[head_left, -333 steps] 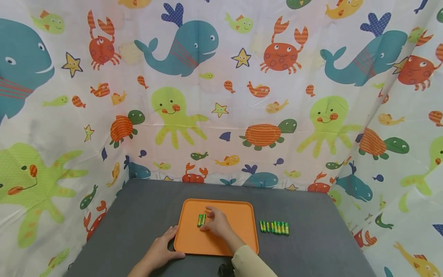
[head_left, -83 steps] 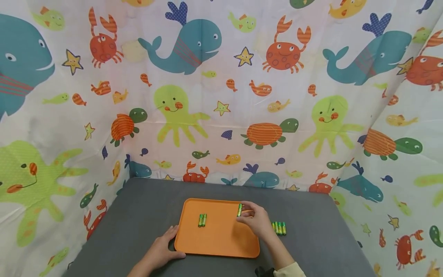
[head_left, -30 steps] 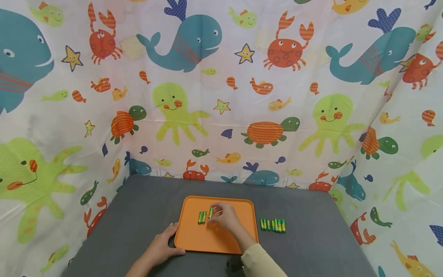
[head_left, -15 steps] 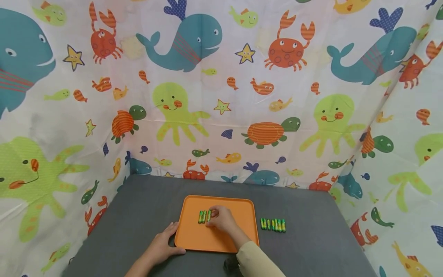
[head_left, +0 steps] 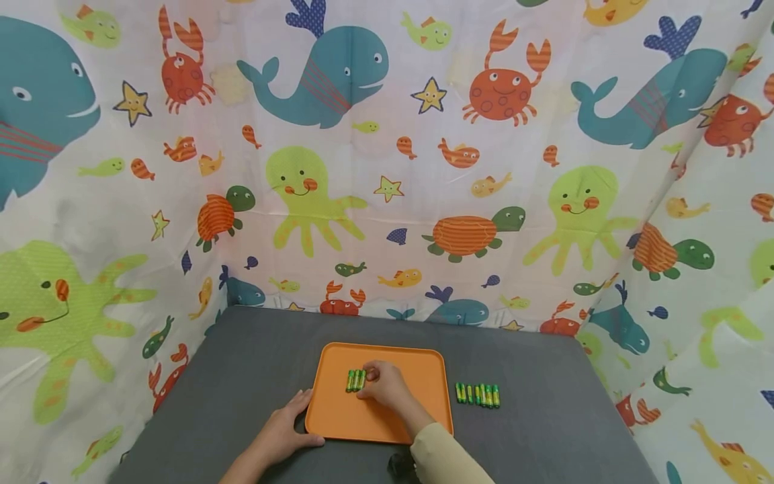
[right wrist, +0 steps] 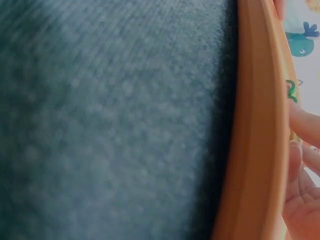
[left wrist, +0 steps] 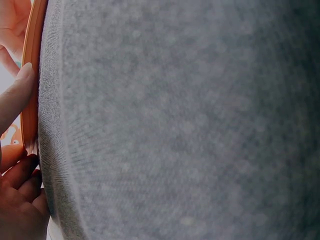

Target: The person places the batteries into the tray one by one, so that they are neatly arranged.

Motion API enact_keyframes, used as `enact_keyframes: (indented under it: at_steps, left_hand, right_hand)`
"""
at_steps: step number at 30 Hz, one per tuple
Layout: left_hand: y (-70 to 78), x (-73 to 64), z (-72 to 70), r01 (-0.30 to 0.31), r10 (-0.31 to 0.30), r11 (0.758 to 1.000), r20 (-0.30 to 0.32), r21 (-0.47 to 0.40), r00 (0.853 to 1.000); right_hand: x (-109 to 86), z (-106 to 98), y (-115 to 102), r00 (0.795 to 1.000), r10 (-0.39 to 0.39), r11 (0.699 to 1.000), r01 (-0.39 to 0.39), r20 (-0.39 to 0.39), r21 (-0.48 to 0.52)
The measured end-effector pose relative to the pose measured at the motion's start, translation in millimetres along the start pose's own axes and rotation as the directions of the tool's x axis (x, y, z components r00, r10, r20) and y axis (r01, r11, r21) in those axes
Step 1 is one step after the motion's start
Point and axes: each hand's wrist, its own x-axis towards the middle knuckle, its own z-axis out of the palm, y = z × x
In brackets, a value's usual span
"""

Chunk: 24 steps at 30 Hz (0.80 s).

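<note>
An orange tray (head_left: pixel 387 420) lies on the grey table. Three green-and-yellow batteries stand side by side in a row on its left half, two batteries (head_left: pixel 353 380) at the left and the third battery (head_left: pixel 361 379) close against them. My right hand (head_left: pixel 390 386) pinches that third one at its ends, thumb near, finger far. My left hand (head_left: pixel 283 427) is at the tray's near left corner, fingers along the left side and thumb at the front edge. In the left wrist view the thumb (left wrist: pixel 22 82) touches the tray rim (left wrist: pixel 32 100); in the right wrist view the rim hides part of the right hand (right wrist: pixel 302 200).
Right of the tray, several more batteries (head_left: pixel 478 394) stand in a row on the grey table (head_left: pixel 538 430). A white curtain (head_left: pixel 387 141) printed with sea animals closes off the back and both sides. A black device (head_left: pixel 400 464) sits at the right wrist.
My right hand took a battery from the row at the right, carried it left over the tray, lowered it and slid it up to the other two. The left hand stays put.
</note>
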Motion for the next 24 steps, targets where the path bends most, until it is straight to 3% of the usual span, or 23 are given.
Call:
enact_keyframes:
  at_steps: [12, 24]
  left_hand:
    - [-2.5, -1.6, 4.4, 0.007, -0.007, 1.0, -0.007, 0.013, 1.0]
    - [-3.2, -3.5, 8.5, -0.02, 0.02, 1.0, -0.016, 0.008, 1.0]
  right_hand:
    - [-12.4, -13, -3, 0.997, -0.071, 0.997, 0.071, 0.002, 0.021]
    - [-31.5, -41, -22, 0.983, -0.163, 0.986, 0.165, -0.081, 0.01]
